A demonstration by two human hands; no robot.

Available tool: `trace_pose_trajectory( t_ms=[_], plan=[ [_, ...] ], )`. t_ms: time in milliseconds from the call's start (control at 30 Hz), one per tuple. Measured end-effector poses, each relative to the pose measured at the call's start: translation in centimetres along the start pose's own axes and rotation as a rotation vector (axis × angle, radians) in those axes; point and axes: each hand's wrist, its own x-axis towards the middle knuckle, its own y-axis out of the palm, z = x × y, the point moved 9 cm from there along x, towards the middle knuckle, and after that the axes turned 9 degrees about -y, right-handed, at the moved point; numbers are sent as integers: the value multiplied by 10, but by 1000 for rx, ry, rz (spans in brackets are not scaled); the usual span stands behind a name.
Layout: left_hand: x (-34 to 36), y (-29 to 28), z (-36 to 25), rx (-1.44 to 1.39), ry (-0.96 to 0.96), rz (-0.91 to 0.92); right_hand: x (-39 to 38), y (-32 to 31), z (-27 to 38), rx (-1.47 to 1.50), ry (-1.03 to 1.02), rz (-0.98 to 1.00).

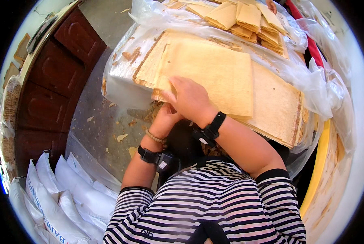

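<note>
A thin pale-yellow sheet (206, 73), its edges roughly straight, lies on top of a stack of similar sheets (277, 103) in front of me. My right hand (190, 99) is closed at the sheet's near left corner, thumb and fingers at a brown, ragged edge piece (157, 95). Just below it, my left hand (166, 118) has its fingers pressed together, the tips partly hidden under the right hand. What the left fingers hold, if anything, does not show. Both hands are at the stack's near edge, close to my body.
Clear plastic film (127, 69) covers the work surface under the stack. Folded yellow sheets (247, 18) are piled at the back, beside another person's hand (272, 6). White sacks (64, 195) stand at lower left, near a dark wooden cabinet (56, 69). Scraps (122, 138) litter the floor.
</note>
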Motion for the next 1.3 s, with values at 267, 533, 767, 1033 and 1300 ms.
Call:
trace_pose_trajectory(
  t_ms=[267, 533, 767, 1033, 1300],
  plan=[
    [-6, 10, 3, -247, 52, 314, -16, -7, 6, -44, -167, 110],
    [-59, 62, -21, 311, -102, 499, -142, -116, -36, -253, -352, 51],
    [-32, 129, -98, 1160, 626, 213, -264, -188, -130, -208, 35, -150],
    [31, 209, -65, 1454, 827, 513, -301, -216, -160, 218, 160, -262],
    [94, 200, -40, 786, 407, 434, -330, -221, -244, 493, 532, -619]
  ],
)
